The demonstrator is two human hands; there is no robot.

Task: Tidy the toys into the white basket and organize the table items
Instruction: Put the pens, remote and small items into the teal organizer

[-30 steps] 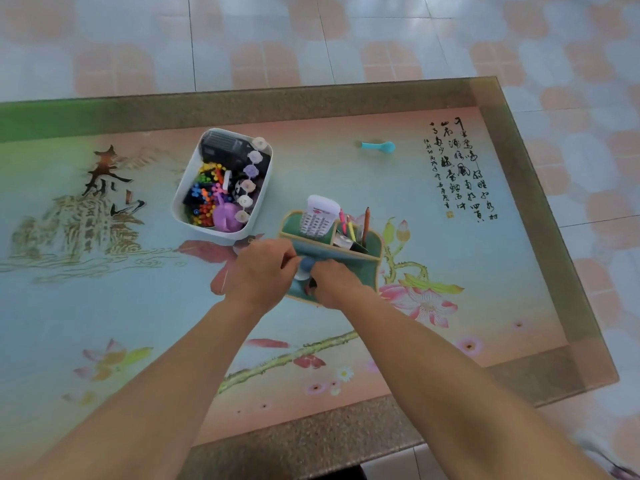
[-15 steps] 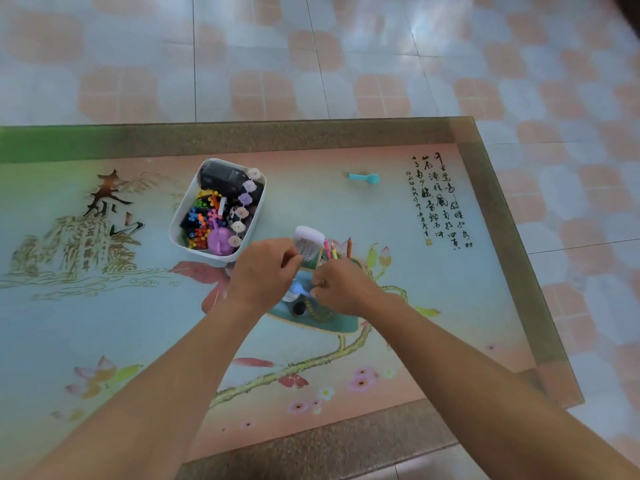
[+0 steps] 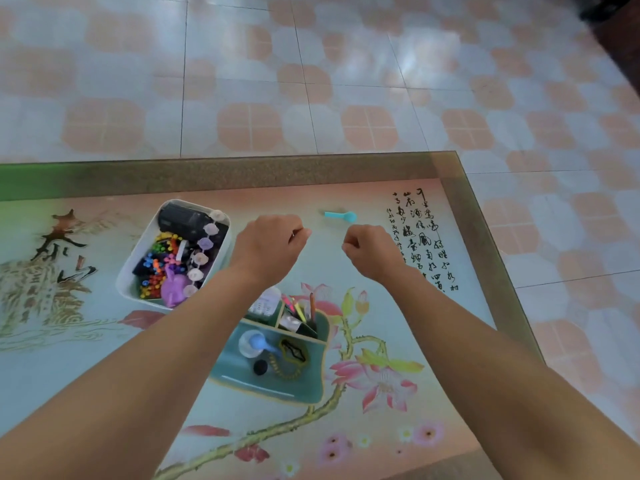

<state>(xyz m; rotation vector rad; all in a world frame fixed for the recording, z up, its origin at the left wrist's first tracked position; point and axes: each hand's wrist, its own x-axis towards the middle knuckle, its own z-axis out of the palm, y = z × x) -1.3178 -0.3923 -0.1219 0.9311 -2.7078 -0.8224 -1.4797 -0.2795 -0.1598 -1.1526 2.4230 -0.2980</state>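
Hands (image 3: 323, 247) curled, empty — basket (image 3: 138, 271) full

Remote (image 3: 265, 301) half hidden behind left forearm (image 3: 194, 341)

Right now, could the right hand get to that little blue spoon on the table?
Probably yes. The right hand hovers just short of the blue spoon, which lies alone on the table with nothing between them. Its fingers are curled and seem empty.

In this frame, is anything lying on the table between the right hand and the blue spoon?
No. In the head view, only bare printed tabletop shows between the right hand and the blue spoon, which lies just beyond the hand.
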